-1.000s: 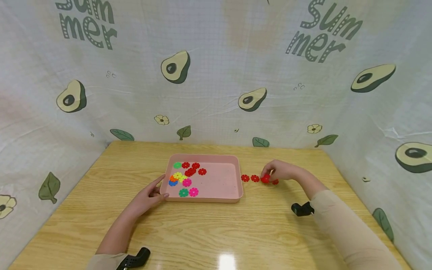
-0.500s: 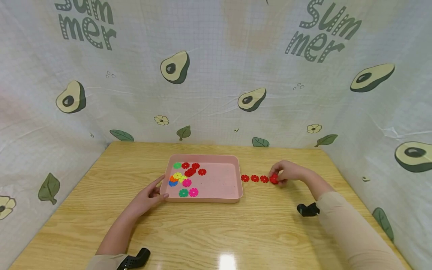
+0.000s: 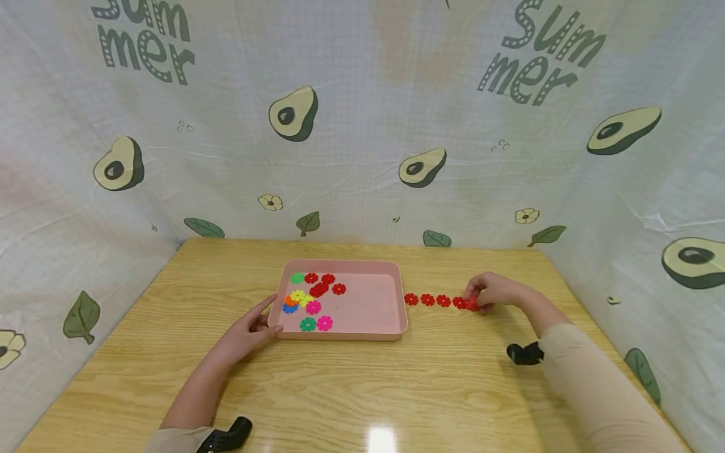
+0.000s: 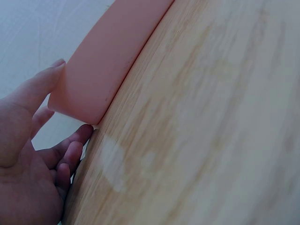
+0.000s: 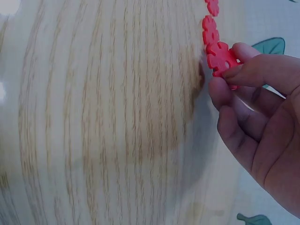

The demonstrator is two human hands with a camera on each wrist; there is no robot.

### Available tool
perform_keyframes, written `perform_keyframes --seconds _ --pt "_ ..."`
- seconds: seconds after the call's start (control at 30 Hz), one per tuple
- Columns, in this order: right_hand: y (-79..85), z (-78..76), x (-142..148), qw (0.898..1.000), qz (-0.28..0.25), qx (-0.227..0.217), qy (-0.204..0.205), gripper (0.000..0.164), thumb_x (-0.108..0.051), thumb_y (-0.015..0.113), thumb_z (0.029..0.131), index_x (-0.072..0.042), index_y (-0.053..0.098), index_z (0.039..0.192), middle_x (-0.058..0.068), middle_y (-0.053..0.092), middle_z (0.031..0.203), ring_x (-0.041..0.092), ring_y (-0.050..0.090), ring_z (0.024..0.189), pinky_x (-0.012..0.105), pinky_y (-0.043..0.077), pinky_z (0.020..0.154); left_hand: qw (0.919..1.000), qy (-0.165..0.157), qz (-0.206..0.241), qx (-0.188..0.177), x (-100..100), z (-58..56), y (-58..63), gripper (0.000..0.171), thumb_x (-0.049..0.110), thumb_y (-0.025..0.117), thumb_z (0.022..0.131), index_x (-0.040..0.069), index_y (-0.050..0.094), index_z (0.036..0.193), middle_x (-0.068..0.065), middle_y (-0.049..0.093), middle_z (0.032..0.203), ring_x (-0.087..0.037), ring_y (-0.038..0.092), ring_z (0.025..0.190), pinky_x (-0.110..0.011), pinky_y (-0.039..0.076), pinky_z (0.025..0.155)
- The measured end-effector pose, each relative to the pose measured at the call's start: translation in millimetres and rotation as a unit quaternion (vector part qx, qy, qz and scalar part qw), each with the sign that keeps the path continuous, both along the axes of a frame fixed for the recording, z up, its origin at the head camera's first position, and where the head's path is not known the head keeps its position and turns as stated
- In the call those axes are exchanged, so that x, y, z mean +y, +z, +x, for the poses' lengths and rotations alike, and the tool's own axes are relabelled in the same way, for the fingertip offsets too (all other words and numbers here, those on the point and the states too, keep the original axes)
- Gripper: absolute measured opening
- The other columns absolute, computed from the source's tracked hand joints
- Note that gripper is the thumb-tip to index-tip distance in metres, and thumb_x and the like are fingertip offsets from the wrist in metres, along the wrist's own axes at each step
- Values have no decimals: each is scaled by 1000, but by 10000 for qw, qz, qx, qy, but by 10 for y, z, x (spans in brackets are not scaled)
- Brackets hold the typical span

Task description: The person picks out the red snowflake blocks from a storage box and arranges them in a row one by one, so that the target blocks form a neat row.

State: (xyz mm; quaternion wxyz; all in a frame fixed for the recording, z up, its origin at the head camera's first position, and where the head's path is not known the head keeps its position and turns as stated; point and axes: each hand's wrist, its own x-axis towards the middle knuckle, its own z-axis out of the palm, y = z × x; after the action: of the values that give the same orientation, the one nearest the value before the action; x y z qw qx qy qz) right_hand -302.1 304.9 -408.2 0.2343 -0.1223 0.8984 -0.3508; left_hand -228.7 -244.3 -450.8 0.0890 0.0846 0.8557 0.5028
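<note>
My right hand (image 3: 494,290) pinches a red snowflake disc (image 5: 218,58) between thumb and fingers, at the right end of a row of red snowflake discs (image 3: 427,300) on the table. In the right wrist view it is tilted and overlaps its neighbour (image 5: 210,31); I cannot tell whether they touch. My left hand (image 3: 249,333) holds the near left corner of a shallow pink tray (image 3: 351,336), thumb on the front wall and fingers at the left side. Inside, to the left, lie red discs (image 3: 320,289), pink discs (image 3: 325,323), and yellow, green, orange and blue ones.
The wooden table (image 3: 362,384) stretches in front of and beside the tray. A white cloth (image 3: 362,113) printed with avocados and leaves hangs behind it and at both sides. Black wrist cameras (image 3: 525,353) sit on the forearms.
My right hand has moved right along the row, leaving red discs lying behind it, and holds a red disc at the row's end. The left hand and tray have stayed in place.
</note>
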Motion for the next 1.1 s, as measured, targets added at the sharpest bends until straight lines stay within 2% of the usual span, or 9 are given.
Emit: perform_keyframes --seconds 0.23,0.43,0.8,1.1 --pt "-26 5 62 9999 103 42 22 9 8 62 83 4 60 91 10 58 81 17 51 63 32 46 58 10000 18 -27 -3 3 11 -3 74 27 70 92 13 31 154 -12 60 108 -24 51 90 -31 44 76" --pt "-41 -16 126 9996 177 158 140 14 7 68 80 3 60 91 6 57 79 15 49 63 31 45 58 10000 36 -11 -16 4 11 -7 74 27 70 92 13 31 154 -12 60 108 -23 51 90 -32 44 77" --pt "-34 -6 88 9983 450 334 128 19 9 69 78 1 61 94 6 55 80 17 49 66 35 46 60 10000 68 -26 -28 8 6 -7 75 27 70 92 14 30 154 -11 60 108 -23 49 88 -33 42 76" --pt "-9 -2 71 9964 668 511 107 20 8 69 80 1 64 99 9 57 87 19 51 71 34 47 63 10000 47 39 -28 -8 -16 -43 76 27 70 92 14 29 155 -11 59 109 -23 50 89 -33 43 76"
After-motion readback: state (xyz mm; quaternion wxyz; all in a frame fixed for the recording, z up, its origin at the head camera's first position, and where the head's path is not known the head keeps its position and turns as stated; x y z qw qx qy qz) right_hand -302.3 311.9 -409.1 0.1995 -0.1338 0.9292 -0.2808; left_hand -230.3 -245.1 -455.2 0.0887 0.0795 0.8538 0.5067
